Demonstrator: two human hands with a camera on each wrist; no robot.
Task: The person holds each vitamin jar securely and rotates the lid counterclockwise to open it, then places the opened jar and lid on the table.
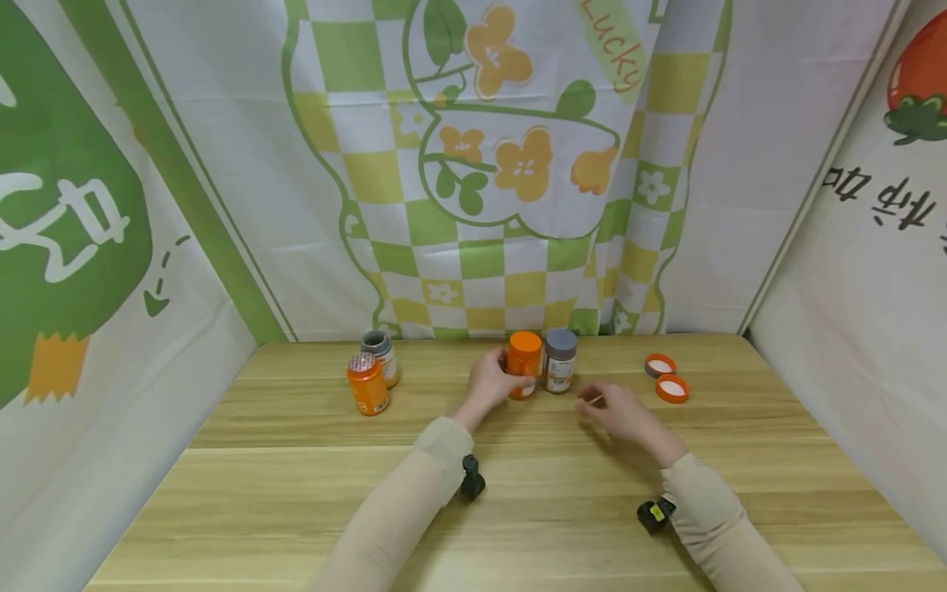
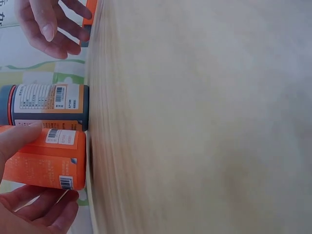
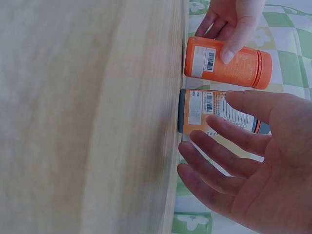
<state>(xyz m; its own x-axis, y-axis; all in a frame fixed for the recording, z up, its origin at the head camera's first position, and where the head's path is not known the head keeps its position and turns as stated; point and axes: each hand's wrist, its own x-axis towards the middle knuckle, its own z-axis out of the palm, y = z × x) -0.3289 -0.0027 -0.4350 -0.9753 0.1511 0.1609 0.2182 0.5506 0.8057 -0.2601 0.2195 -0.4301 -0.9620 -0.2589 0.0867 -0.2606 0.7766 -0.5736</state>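
Note:
My left hand (image 1: 491,381) grips an orange bottle (image 1: 524,362) with an orange lid, the thumb across its front and the fingers round the far side. Right beside it stands a grey-lidded bottle (image 1: 560,362) with a white and orange label, upright at the back of the table. To the right of that bottle is my right hand (image 1: 616,409), its fingers loosely bent and nothing held. In the right wrist view the spread fingers (image 3: 214,161) of this hand overlap the grey-lidded bottle (image 3: 197,109).
At the back left of the wooden table (image 1: 518,510) stand an orange bottle (image 1: 367,385) with a silvery top and an uncapped grey bottle (image 1: 381,353). Two loose lids, one grey-edged (image 1: 660,366) and one orange (image 1: 672,389), lie at the back right. A printed curtain (image 1: 503,271) hangs behind.

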